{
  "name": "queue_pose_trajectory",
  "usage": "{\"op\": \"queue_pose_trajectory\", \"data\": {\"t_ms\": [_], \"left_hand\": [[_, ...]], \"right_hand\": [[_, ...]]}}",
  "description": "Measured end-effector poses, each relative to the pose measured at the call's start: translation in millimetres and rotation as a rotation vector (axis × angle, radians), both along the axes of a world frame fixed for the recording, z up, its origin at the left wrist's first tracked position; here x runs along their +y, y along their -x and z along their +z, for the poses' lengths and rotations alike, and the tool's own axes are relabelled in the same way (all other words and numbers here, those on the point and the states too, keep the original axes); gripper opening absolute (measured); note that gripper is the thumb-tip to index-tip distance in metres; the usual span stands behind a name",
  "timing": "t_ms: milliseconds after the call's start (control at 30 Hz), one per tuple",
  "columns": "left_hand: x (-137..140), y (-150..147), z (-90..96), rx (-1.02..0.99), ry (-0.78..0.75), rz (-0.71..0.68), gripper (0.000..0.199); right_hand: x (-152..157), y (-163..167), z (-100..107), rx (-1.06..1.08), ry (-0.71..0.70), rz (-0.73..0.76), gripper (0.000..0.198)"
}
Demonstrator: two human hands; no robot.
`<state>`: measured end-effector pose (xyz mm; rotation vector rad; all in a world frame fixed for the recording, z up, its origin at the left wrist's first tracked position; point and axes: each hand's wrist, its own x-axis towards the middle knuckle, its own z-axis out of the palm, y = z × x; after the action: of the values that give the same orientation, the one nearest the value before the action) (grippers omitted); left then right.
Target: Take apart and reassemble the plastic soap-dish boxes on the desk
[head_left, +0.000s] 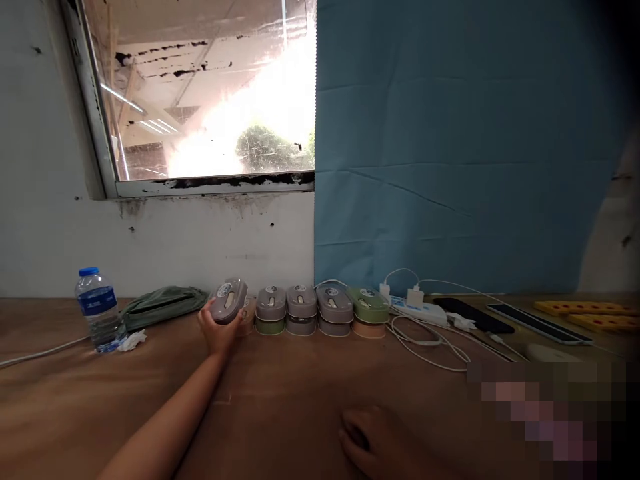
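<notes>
My left hand (219, 333) is closed around a grey lunch box (229, 301), tilted and raised at the left end of a row. Behind and just right of it, a peach box (247, 319) is partly hidden. To the right stand stacked boxes: a grey one on green (271, 307), two all-grey stacks (301, 308) (334, 309), and a green one on peach (370, 311). Their lids carry a round label and a pale clip-like piece. Low on the table, my right hand (373, 433) rests with fingers loosely curled, thumb apart, nothing visible in it.
At the left are a water bottle (97, 310), crumpled tissue (133, 340) and a green pouch (165, 305). A power strip (417, 310) with white cables, a black phone (473, 315), a tablet-like device (540, 324) and yellow perforated pieces (585, 308) lie right. The wall stands behind.
</notes>
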<state>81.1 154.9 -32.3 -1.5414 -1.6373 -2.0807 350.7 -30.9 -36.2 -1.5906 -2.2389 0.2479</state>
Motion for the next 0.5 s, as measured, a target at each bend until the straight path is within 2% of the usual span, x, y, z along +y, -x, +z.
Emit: {"op": "queue_pose_trajectory", "data": {"t_ms": [100,200,300,400,500], "left_hand": [[-49,2,2.0,-0.078,0.045,-0.270,0.065],[-110,2,-1.1,-0.095,0.264,-0.636,0.064],[-159,4,-3.8,0.048,0.448,-0.916,0.066],[-179,6,-4.9,0.284,0.464,-1.059,0.067],[-177,8,-5.7,0.403,0.432,-1.107,0.075]], "right_hand": [[-4,-1,1,0.121,0.026,0.026,0.001],[-8,4,3,0.337,0.072,0.065,0.038],[-10,13,5,0.478,0.126,0.153,0.073],[-8,25,9,0.501,0.187,0.315,0.093],[-3,33,13,0.538,0.278,0.446,0.092]]}}
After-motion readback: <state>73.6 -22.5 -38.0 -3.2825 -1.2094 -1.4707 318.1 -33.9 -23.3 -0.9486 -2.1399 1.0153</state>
